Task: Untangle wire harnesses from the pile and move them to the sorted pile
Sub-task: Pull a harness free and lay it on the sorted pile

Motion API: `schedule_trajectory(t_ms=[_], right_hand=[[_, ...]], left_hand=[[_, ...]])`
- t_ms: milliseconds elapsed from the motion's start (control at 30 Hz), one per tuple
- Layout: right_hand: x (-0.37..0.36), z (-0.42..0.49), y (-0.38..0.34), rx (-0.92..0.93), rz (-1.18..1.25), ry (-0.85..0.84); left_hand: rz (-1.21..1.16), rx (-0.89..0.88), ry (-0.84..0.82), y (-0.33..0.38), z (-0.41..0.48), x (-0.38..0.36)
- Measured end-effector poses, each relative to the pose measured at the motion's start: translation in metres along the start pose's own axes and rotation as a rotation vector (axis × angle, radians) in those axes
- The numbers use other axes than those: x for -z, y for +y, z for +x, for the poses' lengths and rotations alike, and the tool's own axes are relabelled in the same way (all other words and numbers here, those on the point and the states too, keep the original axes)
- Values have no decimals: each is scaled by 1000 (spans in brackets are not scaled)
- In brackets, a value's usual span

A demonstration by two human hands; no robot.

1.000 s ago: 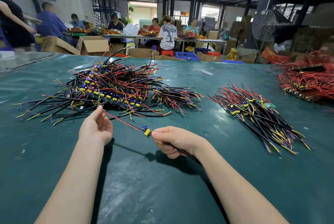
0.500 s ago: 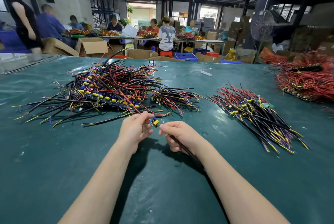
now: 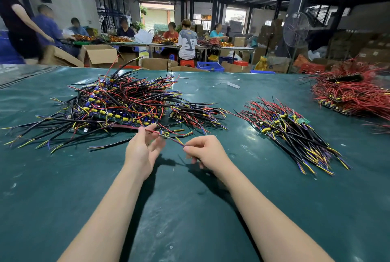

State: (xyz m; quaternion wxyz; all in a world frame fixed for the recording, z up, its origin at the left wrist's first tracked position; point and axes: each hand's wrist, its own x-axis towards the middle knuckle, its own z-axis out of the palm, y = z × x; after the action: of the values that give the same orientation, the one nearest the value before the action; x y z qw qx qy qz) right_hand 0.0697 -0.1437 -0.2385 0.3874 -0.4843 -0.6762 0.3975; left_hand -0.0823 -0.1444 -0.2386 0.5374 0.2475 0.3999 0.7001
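Nearest, over the green table mat (image 3: 190, 215), two bare hands hold one wire harness (image 3: 166, 134) between them. The left hand (image 3: 142, 152) pinches its red lead between thumb and forefinger, the other fingers loosely spread. The right hand (image 3: 205, 149) has its fingers curled around the black cable end, which trails under the palm.

The harness's long axis slants from far-left to near-right, with a small yellow-and-blue component at about its middle. It appears lifted free of the heap, though at the left fingertips the blur makes it hard to tell whether the red lead touches other wires.

Just beyond the left hand lies the one tangled pile (image 3: 118, 103), with a smaller cluster (image 3: 196, 114) touching its right edge. The one sorted pile (image 3: 295, 133) lies well apart to the right and somewhat farther off, its wires combed roughly parallel. The right hand is the nearer to it, so carrying the harness rightward looks like that hand's job.

Farther right is a third pile, mostly red wire (image 3: 354, 95). Behind it, several workers sit at tables.
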Motion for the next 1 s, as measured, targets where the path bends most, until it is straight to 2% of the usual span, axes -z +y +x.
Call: schedule_trajectory(t_ms=[67,133,200,267,333,400,533,633,733,833,900,1000], right_hand=[[8,5,-3,62,35,187],[21,12,-8,118,72,458],[39,22,-12,148,-4,718],[61,32,-13,122,-147,874],[86,40,-9,19,-271,948],[109,43,6,-132,-402,924],[135,21,45,-418,-706,713],[147,9,62,-490,-876,687],[147,10,61,-526,-946,676],[127,15,53,-498,-917,700],[102,19,46,-401,-730,712],[55,21,35,-284,-462,619]], left_hand=[[42,74,-34,-3,0,-2],[82,99,-35,-4,2,-2],[116,84,-57,-5,4,-2],[141,78,-71,-6,5,-2],[167,78,-76,-8,5,-1],[182,84,-78,-8,6,0],[185,116,-105,-7,8,2],[209,125,-119,-7,9,1],[249,111,-141,-8,8,1],[410,51,-216,-12,6,1],[687,-47,-252,-15,7,4],[1123,-314,-203,-15,6,9]])
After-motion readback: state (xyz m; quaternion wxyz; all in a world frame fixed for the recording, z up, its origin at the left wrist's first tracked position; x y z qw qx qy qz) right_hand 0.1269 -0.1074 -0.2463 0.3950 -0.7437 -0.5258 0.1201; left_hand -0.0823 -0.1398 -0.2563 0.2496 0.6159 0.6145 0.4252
